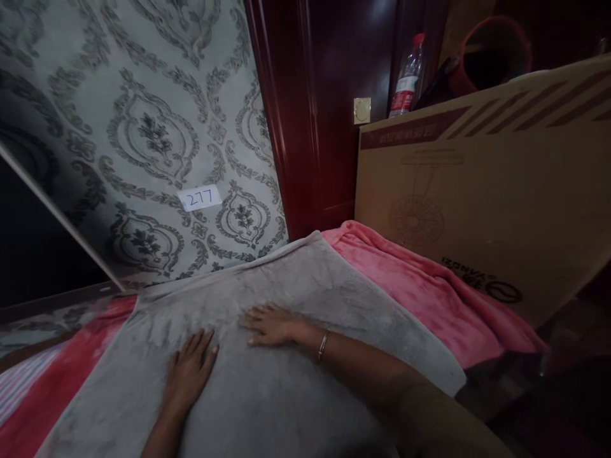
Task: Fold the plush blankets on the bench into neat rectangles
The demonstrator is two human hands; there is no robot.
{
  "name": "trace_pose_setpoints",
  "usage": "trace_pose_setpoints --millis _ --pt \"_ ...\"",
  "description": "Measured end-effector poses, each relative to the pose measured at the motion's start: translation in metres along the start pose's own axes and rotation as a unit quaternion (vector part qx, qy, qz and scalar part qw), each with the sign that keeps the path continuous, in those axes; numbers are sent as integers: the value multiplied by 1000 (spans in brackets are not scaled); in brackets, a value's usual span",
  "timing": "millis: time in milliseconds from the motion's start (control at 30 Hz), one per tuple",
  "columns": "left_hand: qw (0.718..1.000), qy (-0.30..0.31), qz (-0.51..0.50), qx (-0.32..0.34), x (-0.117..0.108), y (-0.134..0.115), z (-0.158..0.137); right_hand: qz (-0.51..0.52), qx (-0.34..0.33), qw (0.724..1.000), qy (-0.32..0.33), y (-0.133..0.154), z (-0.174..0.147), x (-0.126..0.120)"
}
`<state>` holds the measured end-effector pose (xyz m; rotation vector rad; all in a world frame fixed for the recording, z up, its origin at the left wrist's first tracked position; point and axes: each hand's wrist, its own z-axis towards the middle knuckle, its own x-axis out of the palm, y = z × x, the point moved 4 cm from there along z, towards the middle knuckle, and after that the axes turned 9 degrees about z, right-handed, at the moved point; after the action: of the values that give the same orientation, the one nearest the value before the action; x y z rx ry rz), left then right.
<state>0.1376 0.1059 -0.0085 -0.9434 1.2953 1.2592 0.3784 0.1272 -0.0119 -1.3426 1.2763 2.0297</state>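
Note:
A grey plush blanket (pixel 229 388) is spread out below me, its far edge running along the wall. My left hand (pixel 189 369) lies flat on it, fingers stretched forward and slightly apart. To the right and a bit farther away, my right hand (pixel 271 324) also rests flat on the grey blanket with fingers spread; a bracelet (pixel 323 345) circles that wrist. Neither hand holds anything. Under the grey blanket, a pink-red blanket (pixel 420 289) shows on the right, and more red cloth shows on the left.
Patterned wallpaper (pixel 153 127) with a paper label (pixel 200 198) reading 277 rises behind. A dark red door (pixel 329 114) adjoins it. At right stands a large cardboard box (pixel 477 191) with a plastic bottle (pixel 407 83) on top. Striped cloth (pixel 28 381) lies far left.

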Motion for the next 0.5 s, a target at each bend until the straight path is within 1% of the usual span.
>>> trace_pose_setpoints --millis 67,133,200,267,333,400,433,500 --pt "1000 -3 1 0 1 1 1 2 -8 1000 -1 2 -1 1" --pt "1000 -11 2 1 3 2 3 -10 26 999 -20 -12 -10 -16" --pt "1000 -21 -1 7 3 3 4 -37 106 991 -67 -39 -30 -45" --pt "1000 -26 -7 9 3 2 4 -64 202 970 -121 -71 -59 -76" --pt "1000 -26 -11 7 1 1 4 -76 274 948 -146 -99 -92 -97" --pt "1000 -24 -13 4 -1 -1 3 -79 315 936 -136 -118 -121 -103" --pt "1000 -24 -14 5 -1 -1 3 -79 321 936 -123 -123 -133 -101" --pt "1000 -26 -16 6 -3 -2 3 -78 310 943 -94 -122 -152 -90"
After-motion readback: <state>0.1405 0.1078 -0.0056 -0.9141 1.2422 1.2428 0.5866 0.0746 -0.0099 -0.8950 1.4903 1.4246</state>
